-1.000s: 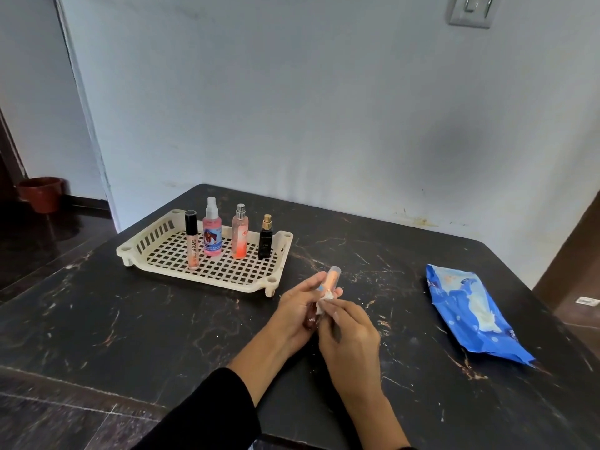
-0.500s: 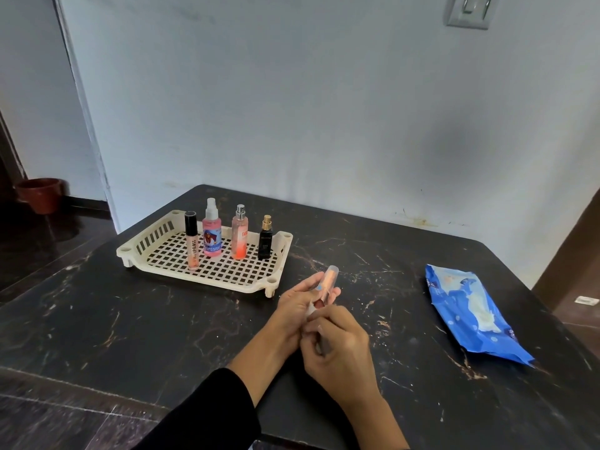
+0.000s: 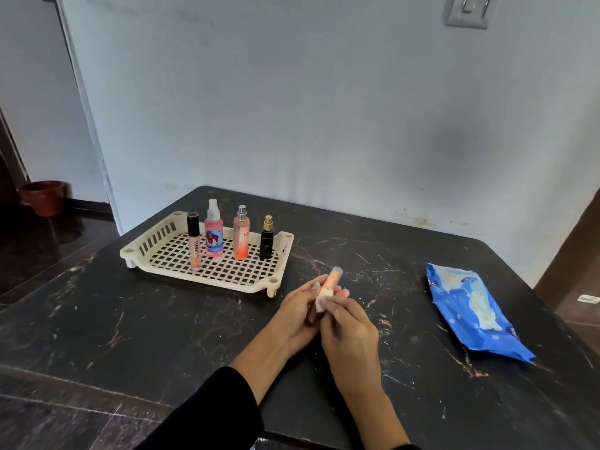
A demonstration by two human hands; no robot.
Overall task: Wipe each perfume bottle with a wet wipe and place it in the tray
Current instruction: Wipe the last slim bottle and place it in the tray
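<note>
The left hand [image 3: 300, 311] has its grip curled round a small peach perfume bottle [image 3: 333, 277], whose clear-capped top sticks out above the fingers and tilts away toward the far right. Just to its right, touching it, the right hand [image 3: 349, 329] pinches a folded white wet wipe [image 3: 324, 299] against the lower part of that bottle. Both hands hover over the dark marbled counter [image 3: 130, 326], near the front right corner of the tray.

Going from the left: a brown pot [image 3: 42, 197] sits on the floor far left, off the counter. The cream lattice tray [image 3: 207, 282] lies on the far left part of the counter. Four bottles stand upright in it in a row: a slim tube with a black cap [image 3: 193, 241], a pink spray bottle with a blue label [image 3: 213, 233], a peach-to-orange spray bottle [image 3: 241, 237], and a small black bottle with a gold top [image 3: 267, 240]. They stand close but apart.

Well to the right of the hands, a blue wet wipe pack [image 3: 474, 313] lies flat on the counter, a white wipe showing at its opening.
</note>
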